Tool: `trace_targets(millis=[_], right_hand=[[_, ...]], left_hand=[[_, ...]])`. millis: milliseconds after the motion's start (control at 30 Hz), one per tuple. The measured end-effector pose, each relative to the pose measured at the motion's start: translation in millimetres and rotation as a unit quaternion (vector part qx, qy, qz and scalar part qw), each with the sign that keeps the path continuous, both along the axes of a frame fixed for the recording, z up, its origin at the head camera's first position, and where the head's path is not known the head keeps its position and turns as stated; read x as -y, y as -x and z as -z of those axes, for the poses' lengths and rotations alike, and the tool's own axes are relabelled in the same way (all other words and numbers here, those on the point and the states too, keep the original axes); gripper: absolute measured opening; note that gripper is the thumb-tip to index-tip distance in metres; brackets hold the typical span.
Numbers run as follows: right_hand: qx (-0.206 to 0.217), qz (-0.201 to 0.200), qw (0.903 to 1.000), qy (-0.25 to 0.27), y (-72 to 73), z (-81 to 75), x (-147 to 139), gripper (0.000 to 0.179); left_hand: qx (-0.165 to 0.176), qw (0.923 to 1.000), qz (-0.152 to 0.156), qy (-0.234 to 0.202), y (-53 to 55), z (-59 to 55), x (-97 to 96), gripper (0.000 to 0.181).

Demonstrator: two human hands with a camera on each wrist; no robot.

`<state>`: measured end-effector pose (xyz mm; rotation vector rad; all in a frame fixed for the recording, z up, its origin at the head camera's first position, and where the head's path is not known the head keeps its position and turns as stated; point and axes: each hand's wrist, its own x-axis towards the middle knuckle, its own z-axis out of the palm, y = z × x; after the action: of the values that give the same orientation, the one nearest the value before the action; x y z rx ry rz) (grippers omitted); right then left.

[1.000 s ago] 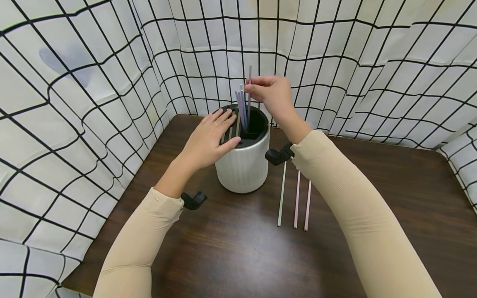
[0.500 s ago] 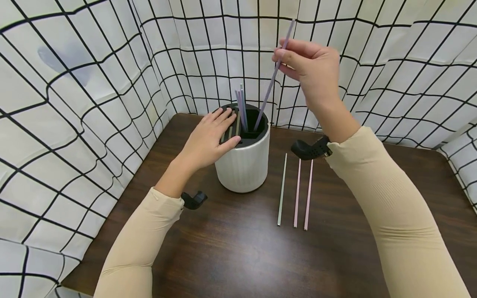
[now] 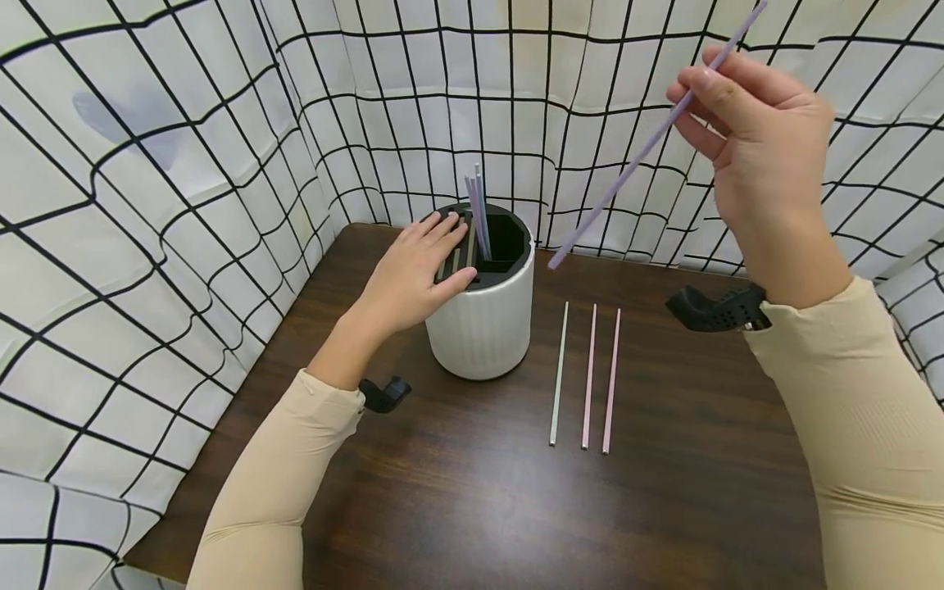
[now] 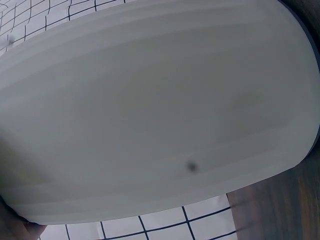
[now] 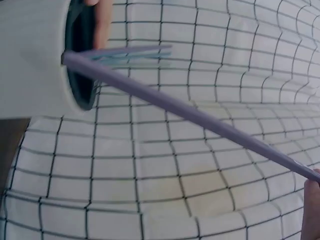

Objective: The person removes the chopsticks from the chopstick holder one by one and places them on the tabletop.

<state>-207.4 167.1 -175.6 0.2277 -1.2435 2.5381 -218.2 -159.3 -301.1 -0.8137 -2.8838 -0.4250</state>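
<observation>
My right hand pinches a slim purple stick, like a straw or chopstick, near its upper end. It slants down to the left, its lower end beyond the container's right side. My left hand lies with spread fingers on the slotted black top of a white ribbed round container. Several purple and bluish sticks stand in its open black compartment; they also show in the right wrist view, behind the held purple stick. The container's pale wall fills most of the left wrist view.
Right of the container, one green stick and two pink sticks, the nearer pink stick and the farther pink stick, lie side by side on the dark wooden table. A white cloth with black grid lines hangs behind and around.
My right hand has drawn the purple stick up out of the container and carried it to the right, tilting it. The left hand stays on the container's top.
</observation>
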Motion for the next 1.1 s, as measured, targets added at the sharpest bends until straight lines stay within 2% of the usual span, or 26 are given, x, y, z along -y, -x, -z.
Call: trace_targets(millis=[167,267,367,500,700,800,967,1100], right_hand=[[0.085,-0.046,0.9952,-0.016,-2.5,19.0,-28,0.025],[0.128,-0.078,0.9876,-0.048,-5.9,32.8,-41,0.020],[0.153,-0.106,0.9790,-0.083,-8.4,47.1,-52,0.015],[0.188,-0.138,0.9623,-0.140,-7.4,70.4,-62,0.013],[0.261,-0.163,0.9231,-0.230,1.0,117.5,-73,0.012],[0.297,-0.174,0.9090,-0.236,3.3,141.5,-80,0.016],[0.338,-0.192,0.8953,-0.218,7.4,174.7,-87,0.021],[0.356,-0.199,0.8829,-0.234,9.7,195.5,-89,0.025]], left_hand=[[0.000,1.0000,-0.002,0.000,-0.3,-0.8,0.3,0.071],[-0.001,1.0000,-0.002,0.000,-0.4,-1.4,0.2,0.071],[0.000,1.0000,-0.002,-0.001,0.1,-1.9,0.8,0.071],[0.001,1.0000,-0.005,-0.004,0.6,-1.8,2.1,0.071],[-0.001,1.0000,-0.006,-0.006,1.6,0.4,3.2,0.071],[0.001,1.0000,-0.005,-0.007,1.4,1.0,2.5,0.071],[0.001,0.9999,-0.008,-0.007,0.4,0.4,1.3,0.071],[0.002,0.9999,-0.009,-0.008,-0.2,-0.3,0.3,0.070]])
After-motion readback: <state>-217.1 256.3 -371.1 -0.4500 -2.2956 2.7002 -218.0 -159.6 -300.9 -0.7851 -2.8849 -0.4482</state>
